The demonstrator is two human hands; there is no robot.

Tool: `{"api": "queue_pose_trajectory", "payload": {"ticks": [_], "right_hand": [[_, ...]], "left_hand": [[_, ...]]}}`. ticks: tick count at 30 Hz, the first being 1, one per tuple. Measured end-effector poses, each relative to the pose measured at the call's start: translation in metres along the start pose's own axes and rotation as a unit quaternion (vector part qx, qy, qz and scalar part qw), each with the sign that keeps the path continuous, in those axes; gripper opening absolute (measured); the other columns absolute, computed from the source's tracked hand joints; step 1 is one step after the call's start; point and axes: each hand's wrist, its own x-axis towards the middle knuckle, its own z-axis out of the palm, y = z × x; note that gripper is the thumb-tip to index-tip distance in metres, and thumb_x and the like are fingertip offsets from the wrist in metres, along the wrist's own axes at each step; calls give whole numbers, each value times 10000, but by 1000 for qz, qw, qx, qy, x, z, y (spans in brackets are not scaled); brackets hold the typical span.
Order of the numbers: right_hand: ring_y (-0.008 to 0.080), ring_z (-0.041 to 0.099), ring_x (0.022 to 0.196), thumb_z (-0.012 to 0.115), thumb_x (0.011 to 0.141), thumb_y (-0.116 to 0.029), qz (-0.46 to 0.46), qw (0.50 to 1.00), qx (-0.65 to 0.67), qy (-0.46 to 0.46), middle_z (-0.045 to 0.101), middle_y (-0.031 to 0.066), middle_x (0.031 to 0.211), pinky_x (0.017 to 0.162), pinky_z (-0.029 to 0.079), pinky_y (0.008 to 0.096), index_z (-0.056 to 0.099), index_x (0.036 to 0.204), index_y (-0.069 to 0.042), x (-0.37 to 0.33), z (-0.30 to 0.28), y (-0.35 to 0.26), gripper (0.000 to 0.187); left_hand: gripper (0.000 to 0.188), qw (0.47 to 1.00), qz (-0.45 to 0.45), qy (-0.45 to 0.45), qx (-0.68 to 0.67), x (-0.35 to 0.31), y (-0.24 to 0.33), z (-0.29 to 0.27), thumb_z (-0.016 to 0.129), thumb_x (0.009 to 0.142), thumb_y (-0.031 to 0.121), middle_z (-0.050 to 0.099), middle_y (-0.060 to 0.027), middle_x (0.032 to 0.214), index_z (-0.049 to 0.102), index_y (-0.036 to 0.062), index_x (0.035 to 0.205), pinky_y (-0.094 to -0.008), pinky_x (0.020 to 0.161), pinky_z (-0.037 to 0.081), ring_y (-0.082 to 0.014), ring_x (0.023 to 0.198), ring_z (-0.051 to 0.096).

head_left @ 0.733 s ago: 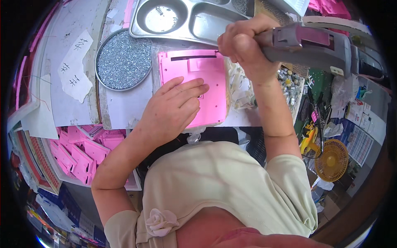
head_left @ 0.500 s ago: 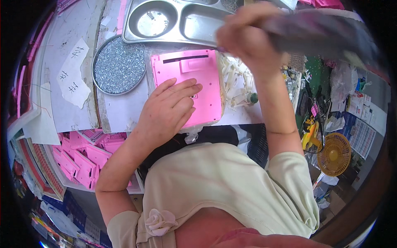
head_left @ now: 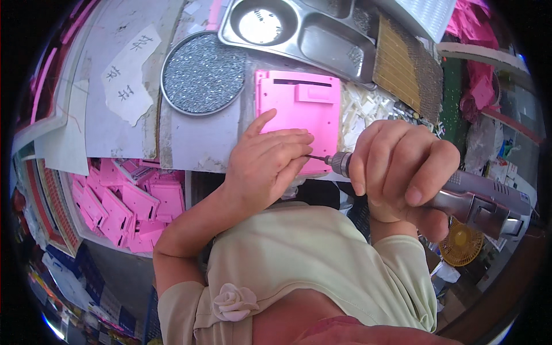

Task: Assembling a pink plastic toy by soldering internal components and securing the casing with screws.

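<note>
Pink plastic panel (head_left: 298, 106) lies flat on the surface (head_left: 195, 138) just above the middle of the frame, its lower edge hidden under the left hand (head_left: 267, 164). That hand's fingers are drawn together at the tip of the bit; whether they pinch a screw there I cannot tell. The right hand (head_left: 397, 169) has its grip clamped around the electric screwdriver (head_left: 460, 198), whose bit points left into the left fingertips at the panel's lower right corner. By my judgement the fastening at this corner is only being set up; no driven screw can be made out. Left of the panel's top sits a round tray of small screws (head_left: 202, 73), and pink panels (head_left: 129, 204) fill a bin at the left.
</note>
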Motion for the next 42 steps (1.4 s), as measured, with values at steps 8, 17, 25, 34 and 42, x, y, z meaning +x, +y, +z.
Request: {"api": "queue_pose_trajectory", "payload": {"ticks": [8, 17, 25, 34, 42], "right_hand": [[115, 449, 525, 667, 980, -390, 12, 999, -21, 31, 470, -26, 600, 542, 462, 310, 591, 1020, -94, 40, 0, 30, 307], [132, 428, 520, 548, 1045, -284, -11, 996, -83, -2, 421, -7, 575, 582, 446, 352, 557, 995, -64, 67, -38, 94, 225], [129, 460, 506, 618, 1011, -155, -14, 995, -94, 3, 463, 6, 566, 548, 447, 350, 527, 931, -77, 63, -34, 114, 145], [132, 444, 485, 680, 984, -220, 13, 982, -187, 19, 486, 47, 562, 494, 423, 330, 511, 885, -66, 52, -12, 86, 249], [134, 451, 489, 733, 950, -316, 39, 973, -229, 9, 553, 72, 640, 469, 401, 313, 533, 917, -37, 50, -13, 90, 345]], "left_hand": [[231, 977, -44, 99, 183, 21, -29, -60, 809, 779, 219, 711, -20, 1027, 728, 100, 960, -478, 1046, 378, -201, 1037, 661], [91, 936, -103, 108, 320, 18, -81, -90, 750, 850, 206, 631, 2, 878, 729, 133, 901, -432, 909, 342, -218, 954, 577], [171, 922, -77, 108, 363, 25, -93, -86, 691, 910, 257, 628, -24, 853, 666, 112, 823, -454, 829, 359, -253, 890, 567], [171, 952, -90, 87, 281, 24, -82, -94, 705, 897, 251, 627, -7, 790, 656, 109, 814, -442, 831, 356, -245, 834, 585], [148, 965, 13, 108, 240, 13, -57, -78, 818, 776, 168, 680, 24, 850, 682, 149, 831, -402, 834, 356, -195, 849, 619]]}}
